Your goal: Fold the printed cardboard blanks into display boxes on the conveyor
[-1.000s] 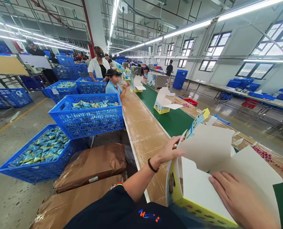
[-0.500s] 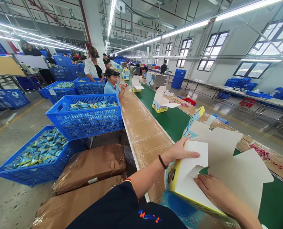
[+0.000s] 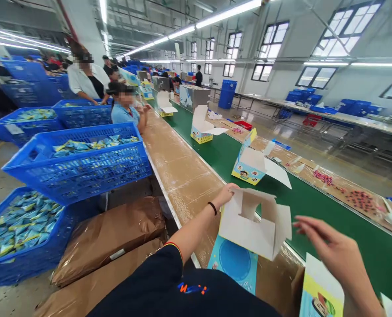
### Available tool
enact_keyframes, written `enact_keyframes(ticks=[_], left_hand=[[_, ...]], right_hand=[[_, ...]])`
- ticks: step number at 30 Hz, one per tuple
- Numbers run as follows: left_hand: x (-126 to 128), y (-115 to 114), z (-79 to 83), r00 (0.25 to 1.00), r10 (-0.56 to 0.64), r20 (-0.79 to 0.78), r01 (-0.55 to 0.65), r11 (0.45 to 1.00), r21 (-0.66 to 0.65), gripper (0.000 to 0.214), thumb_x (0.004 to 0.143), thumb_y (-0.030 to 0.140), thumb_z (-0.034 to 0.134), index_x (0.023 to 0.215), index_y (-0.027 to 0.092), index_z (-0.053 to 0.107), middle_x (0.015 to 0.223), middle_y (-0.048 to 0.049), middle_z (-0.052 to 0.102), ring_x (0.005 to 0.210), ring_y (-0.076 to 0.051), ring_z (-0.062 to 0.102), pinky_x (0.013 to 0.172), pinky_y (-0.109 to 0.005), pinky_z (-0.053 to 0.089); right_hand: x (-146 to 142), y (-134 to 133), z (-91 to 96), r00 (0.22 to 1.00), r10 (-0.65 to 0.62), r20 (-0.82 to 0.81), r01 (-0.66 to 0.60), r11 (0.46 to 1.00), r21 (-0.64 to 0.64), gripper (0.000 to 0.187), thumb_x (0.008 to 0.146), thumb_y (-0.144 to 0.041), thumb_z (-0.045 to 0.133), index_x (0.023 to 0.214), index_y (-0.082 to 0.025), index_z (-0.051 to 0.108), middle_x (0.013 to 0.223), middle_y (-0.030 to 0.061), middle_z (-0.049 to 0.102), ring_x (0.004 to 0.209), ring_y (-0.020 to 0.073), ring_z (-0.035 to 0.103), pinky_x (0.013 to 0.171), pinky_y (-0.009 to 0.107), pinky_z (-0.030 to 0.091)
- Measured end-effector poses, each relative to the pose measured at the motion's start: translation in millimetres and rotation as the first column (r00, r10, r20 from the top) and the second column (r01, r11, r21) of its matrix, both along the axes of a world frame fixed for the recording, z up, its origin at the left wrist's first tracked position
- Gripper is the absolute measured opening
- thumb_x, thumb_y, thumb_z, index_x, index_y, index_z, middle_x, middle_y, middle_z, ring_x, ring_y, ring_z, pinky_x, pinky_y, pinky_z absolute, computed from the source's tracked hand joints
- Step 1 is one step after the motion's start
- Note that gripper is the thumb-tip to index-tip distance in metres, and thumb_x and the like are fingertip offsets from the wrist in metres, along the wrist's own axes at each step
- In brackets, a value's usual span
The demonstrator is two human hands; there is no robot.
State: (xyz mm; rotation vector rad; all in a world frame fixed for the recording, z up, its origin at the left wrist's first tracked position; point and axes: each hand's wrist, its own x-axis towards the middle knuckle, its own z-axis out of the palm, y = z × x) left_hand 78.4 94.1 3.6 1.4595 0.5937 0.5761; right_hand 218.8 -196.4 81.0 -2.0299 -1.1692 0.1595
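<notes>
My left hand (image 3: 228, 194) grips the upper left edge of an open carton (image 3: 247, 231), its fingers partly hidden behind the cardboard. The carton shows white, bare sides, with short flaps and a cut-out opening facing up. Beneath it lies a blue printed panel (image 3: 237, 259) with a large round shape. To the carton's right, my right hand (image 3: 328, 242) hangs in the air, fingers stretched out and holding nothing. Below that hand stands part of another printed carton (image 3: 323, 286), yellow and blue with a white flap.
A printed carton (image 3: 249, 169) with raised flaps stands on the green belt (image 3: 216, 176); more cartons are farther along. Blue baskets (image 3: 83, 163) of small packets and brown wrapped parcels (image 3: 113, 233) are at left. A co-worker in light blue (image 3: 125, 112) sits beside the brown-topped table (image 3: 176, 176).
My view has turned to the right. My right hand has left the carton's inside and moved off to its right. A carton on the belt beyond now shows more fully.
</notes>
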Motion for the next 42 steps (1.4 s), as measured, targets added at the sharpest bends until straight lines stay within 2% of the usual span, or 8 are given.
enact_keyframes(ticks=[4,10,14,19,25,30,35,42], left_hand=[[14,21,-0.7,0.999,-0.032,-0.036,0.031,0.999,-0.020,0.028,0.061,0.006,0.057,0.083,0.018,0.069,0.085,-0.0019,0.071,0.091,-0.021,0.065,0.096,-0.038,0.053],[32,32,-9.3,0.998,-0.032,-0.047,0.031,0.999,-0.023,0.038,0.059,0.007,0.061,0.093,0.018,0.072,0.093,-0.0033,0.075,0.096,-0.024,0.067,0.100,-0.043,0.053],[35,30,-14.0,1.000,0.018,-0.013,-0.018,1.000,-0.018,0.052,0.058,0.007,0.061,0.106,0.019,0.074,0.108,-0.0058,0.076,0.101,-0.025,0.068,0.096,-0.042,0.055],[41,31,-18.7,0.997,0.080,0.018,-0.080,0.997,0.004,0.035,0.062,0.015,0.060,0.094,0.018,0.077,0.111,-0.0082,0.075,0.107,-0.026,0.067,0.095,-0.041,0.055],[39,37,-10.8,0.998,-0.011,-0.060,0.018,0.992,0.121,0.019,0.067,0.011,0.055,0.061,0.019,0.071,0.122,-0.0077,0.066,0.120,-0.026,0.060,0.105,-0.040,0.049],[25,39,-3.9,0.959,-0.162,-0.235,0.210,0.958,0.196,0.016,0.067,0.014,0.072,0.081,0.021,0.077,0.120,-0.0077,0.058,0.123,-0.030,0.056,0.112,-0.042,0.046],[29,26,-6.1,0.931,-0.174,-0.320,0.271,0.918,0.289,0.092,0.049,0.007,0.087,0.135,0.024,0.059,0.138,-0.0113,0.043,0.138,-0.036,0.044,0.122,-0.050,0.034],[35,24,-8.6,0.896,-0.092,-0.435,0.296,0.854,0.428,0.107,0.054,0.018,0.092,0.150,0.022,0.044,0.150,-0.0207,0.038,0.145,-0.046,0.038,0.120,-0.059,0.032]], right_hand=[[42,3,-29.5,0.913,-0.341,-0.223,0.383,0.906,0.183,0.080,0.071,-0.081,0.065,0.122,-0.019,0.064,0.116,0.0188,0.072,0.110,0.0367,0.069,0.099,0.057,0.056],[58,68,-90.6,0.853,0.035,-0.521,0.005,0.997,0.074,0.123,0.068,-0.083,0.068,0.163,-0.023,0.020,0.167,0.0194,0.028,0.153,0.0340,0.031,0.122,0.055,0.033],[53,109,-98.0,0.844,0.041,-0.534,-0.028,0.999,0.033,0.127,0.073,-0.063,0.077,0.166,-0.025,0.000,0.169,0.0179,0.019,0.152,0.0333,0.031,0.120,0.054,0.037],[50,130,-107.3,0.978,-0.107,-0.180,0.103,0.994,-0.028,0.093,0.073,-0.031,0.074,0.158,-0.030,0.036,0.152,0.0123,0.042,0.141,0.0336,0.042,0.118,0.057,0.038],[53,126,-102.1,0.999,-0.007,-0.038,0.004,0.998,-0.066,0.047,0.085,-0.019,0.050,0.127,-0.026,0.070,0.148,0.0063,0.053,0.143,0.0292,0.042,0.123,0.051,0.032],[62,126,-92.5,0.998,0.041,-0.045,-0.050,0.975,-0.216,0.044,0.089,-0.024,0.051,0.127,-0.027,0.072,0.153,0.0038,0.051,0.143,0.0309,0.043,0.121,0.051,0.036],[49,140,-89.6,0.999,-0.023,0.027,0.031,0.944,-0.329,0.103,0.067,-0.032,0.086,0.160,-0.024,0.040,0.162,0.0140,0.031,0.137,0.0434,0.041,0.113,0.061,0.041],[34,152,-84.0,0.992,-0.098,0.075,0.120,0.914,-0.388,0.103,0.069,-0.032,0.089,0.159,-0.028,0.039,0.161,0.0148,0.029,0.135,0.0491,0.038,0.111,0.066,0.039]])
